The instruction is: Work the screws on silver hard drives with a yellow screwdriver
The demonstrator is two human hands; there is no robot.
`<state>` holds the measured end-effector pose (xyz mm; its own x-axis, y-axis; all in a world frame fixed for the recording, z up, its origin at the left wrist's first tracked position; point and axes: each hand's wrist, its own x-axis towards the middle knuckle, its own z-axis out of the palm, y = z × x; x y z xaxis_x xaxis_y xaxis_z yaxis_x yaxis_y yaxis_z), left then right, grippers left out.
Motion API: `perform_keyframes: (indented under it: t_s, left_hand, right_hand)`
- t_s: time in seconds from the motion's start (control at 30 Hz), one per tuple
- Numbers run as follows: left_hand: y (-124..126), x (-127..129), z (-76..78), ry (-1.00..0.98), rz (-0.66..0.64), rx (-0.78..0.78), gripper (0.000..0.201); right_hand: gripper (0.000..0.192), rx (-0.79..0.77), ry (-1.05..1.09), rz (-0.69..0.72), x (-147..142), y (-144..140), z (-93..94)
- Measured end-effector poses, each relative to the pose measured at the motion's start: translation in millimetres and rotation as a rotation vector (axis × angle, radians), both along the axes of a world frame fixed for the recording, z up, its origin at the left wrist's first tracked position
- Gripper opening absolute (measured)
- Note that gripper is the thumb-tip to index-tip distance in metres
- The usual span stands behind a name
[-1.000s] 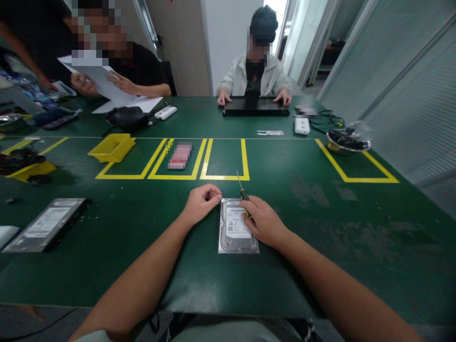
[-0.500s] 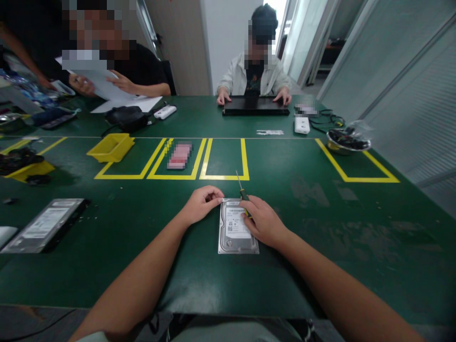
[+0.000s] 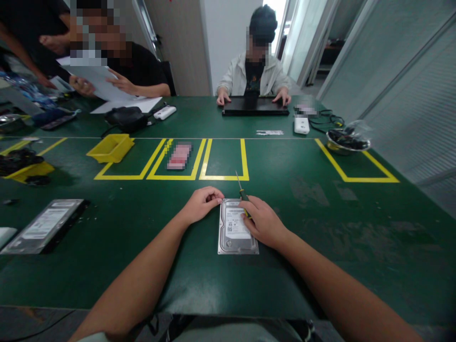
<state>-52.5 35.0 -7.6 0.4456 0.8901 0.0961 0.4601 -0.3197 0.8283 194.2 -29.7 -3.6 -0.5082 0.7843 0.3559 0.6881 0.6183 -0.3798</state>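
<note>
Your right hand (image 3: 264, 222) pinches the slim green-handled screwdriver (image 3: 242, 192) over the flat silver hard drive (image 3: 236, 228) lying on the green table (image 3: 320, 266). Your curled left hand (image 3: 201, 204) only touches its corner, so the drive could slide.

Partly covered by the right hand (image 3: 264, 222): the right edge of the hard drive (image 3: 235, 228) and most of the screwdriver (image 3: 242, 194) handle. Cut off at the left edge: second drive (image 3: 42, 227). Label print too small to read.
</note>
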Motion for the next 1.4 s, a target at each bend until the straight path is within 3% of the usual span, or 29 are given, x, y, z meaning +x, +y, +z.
perform_keyframes:
  t_s: [1.4]
  left_hand:
    - [3.9, 5.4, 3.6, -0.136, 0.03, -0.205, 0.021]
  right_hand:
    - [0.028, 0.014, -0.01, 0.001, 0.9, 0.7, -0.4]
